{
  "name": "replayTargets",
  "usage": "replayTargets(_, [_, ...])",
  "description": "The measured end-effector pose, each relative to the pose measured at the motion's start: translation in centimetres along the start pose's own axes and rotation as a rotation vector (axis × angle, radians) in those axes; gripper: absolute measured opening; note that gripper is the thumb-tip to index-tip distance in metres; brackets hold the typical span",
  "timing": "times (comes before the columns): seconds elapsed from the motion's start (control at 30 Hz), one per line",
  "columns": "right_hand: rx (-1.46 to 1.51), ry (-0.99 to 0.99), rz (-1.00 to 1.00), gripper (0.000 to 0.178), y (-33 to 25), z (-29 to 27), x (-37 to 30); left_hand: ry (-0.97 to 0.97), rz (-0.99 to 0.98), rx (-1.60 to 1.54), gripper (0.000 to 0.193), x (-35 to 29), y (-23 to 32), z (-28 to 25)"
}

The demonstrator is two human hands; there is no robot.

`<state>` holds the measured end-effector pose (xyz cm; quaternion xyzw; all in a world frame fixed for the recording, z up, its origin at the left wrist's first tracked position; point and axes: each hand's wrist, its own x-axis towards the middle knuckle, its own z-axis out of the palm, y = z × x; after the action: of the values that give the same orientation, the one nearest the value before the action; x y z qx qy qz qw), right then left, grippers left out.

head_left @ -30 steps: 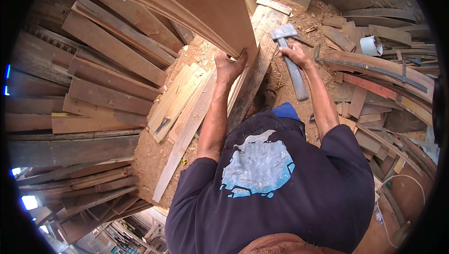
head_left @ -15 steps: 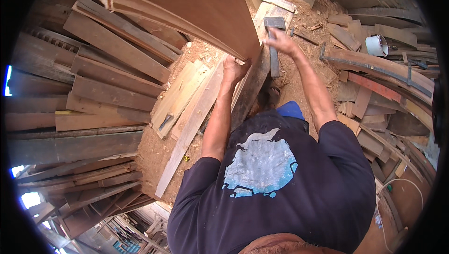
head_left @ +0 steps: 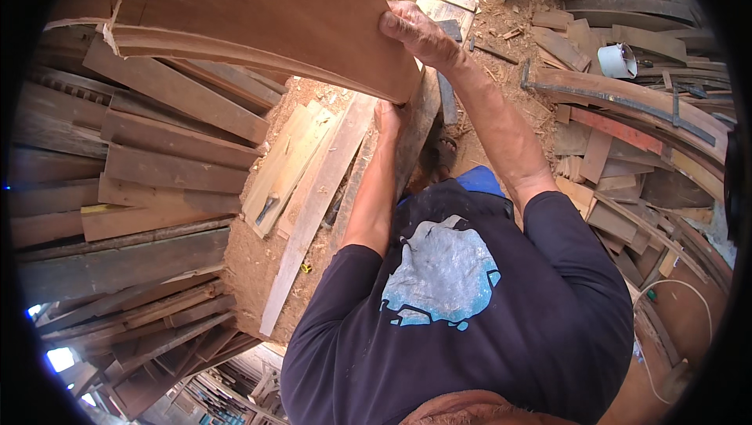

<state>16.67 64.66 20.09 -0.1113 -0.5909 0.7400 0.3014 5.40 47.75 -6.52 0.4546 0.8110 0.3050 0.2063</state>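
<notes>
Brown wooden panel (head_left: 258,14) rises at the upper left, tilted over the far end of the narrow bench (head_left: 445,10); its upper part is cut off by the picture's edge, so its full length cannot be seen. The left hand (head_left: 389,118) grasps its lower edge near the bottom corner, the fingers mostly out of sight beneath the wood. The right hand (head_left: 423,33) is bent over the right edge, gripping it from the side; what its fingertips do on the hidden face cannot be made out.

Behind the right forearm is a hammer (head_left: 447,100), empty of any grip: a dark corner of its head shows above the arm and a stretch of handle below. Whether it lies flat on the bench or leans against it cannot be told. One foot (head_left: 448,151) shows dimly in shadow beside the bench, the rest covered by the person's body.

On the left, pale boards (head_left: 290,162) lie on shavings, carrying a small tool (head_left: 267,209) too small to identify surely. Near the long plank (head_left: 313,221) sits a tiny yellow object (head_left: 306,267), its kind unclear. Stacked boards (head_left: 172,166) run off into the dark rim.
</notes>
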Motion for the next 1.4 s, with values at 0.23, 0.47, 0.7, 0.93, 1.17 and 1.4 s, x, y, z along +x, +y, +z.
replayTargets(0.23, [0.038,-0.039,0.023,0.081,-0.1,-0.5,0.0,0.076,0.111,-0.132,0.037,-0.5,-0.8,0.2])
replayTargets(0.47, [0.053,-0.08,-0.005,0.081,0.3,-0.7,0.3,0.095,0.129,-0.066,0.036,-0.8,-1.0,0.5])
replayTargets(0.7, [0.03,-0.095,-0.001,0.085,0.4,-1.0,0.7,0.152,0.125,-0.127,0.034,-1.0,0.4,0.1])
replayTargets(0.93, [0.03,-0.056,-0.02,0.091,1.2,-1.3,0.1,0.142,0.074,-0.005,0.033,-1.0,1.1,-0.2])
replayTargets(1.17, [0.024,0.006,-0.034,0.093,1.3,-1.0,-0.1,0.041,-0.003,-0.178,0.035,-1.1,0.6,-0.5])
replayTargets(1.4, [0.082,-0.004,-0.048,0.087,0.8,0.1,0.1,-0.139,-0.153,-0.122,0.048,-0.7,-1.0,-0.9])
